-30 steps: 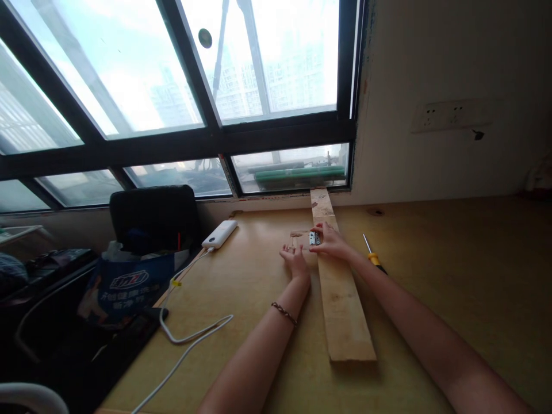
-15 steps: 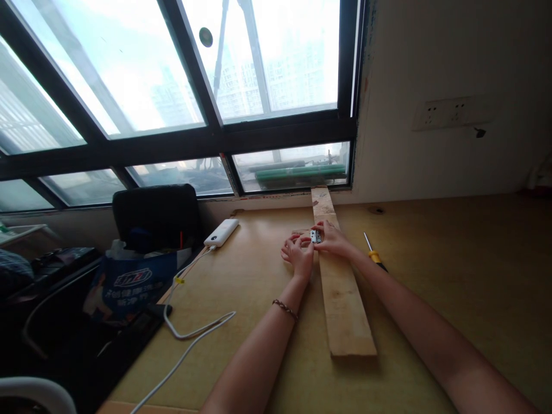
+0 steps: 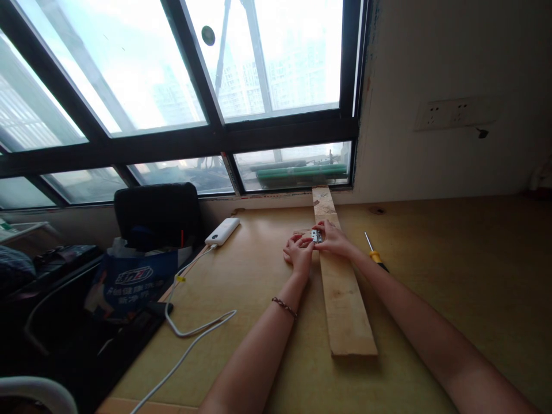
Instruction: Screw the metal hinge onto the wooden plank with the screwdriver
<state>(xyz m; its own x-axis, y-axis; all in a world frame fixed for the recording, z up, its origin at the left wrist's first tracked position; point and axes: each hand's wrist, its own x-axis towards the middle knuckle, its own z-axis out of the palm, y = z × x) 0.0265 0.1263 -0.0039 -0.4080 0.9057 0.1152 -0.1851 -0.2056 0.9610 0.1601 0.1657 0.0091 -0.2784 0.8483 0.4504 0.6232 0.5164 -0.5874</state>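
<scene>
blue bag [image 3: 129,296] | characters [image 3: 137,288] "健康洗", rest unclear | logo [image 3: 134,275] illegible

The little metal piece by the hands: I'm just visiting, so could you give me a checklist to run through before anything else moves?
1. The metal piece gripped by the right hand: ok.
2. The left hand close beside it: ok.
3. Whether the metal piece is fastened to anything: cannot tell, too small.
4. The plank supported by the table: ok.
5. The screwdriver off the plank: ok, it lies to the right.
6. The white cable away from the plank: ok, well to the left.
</scene>
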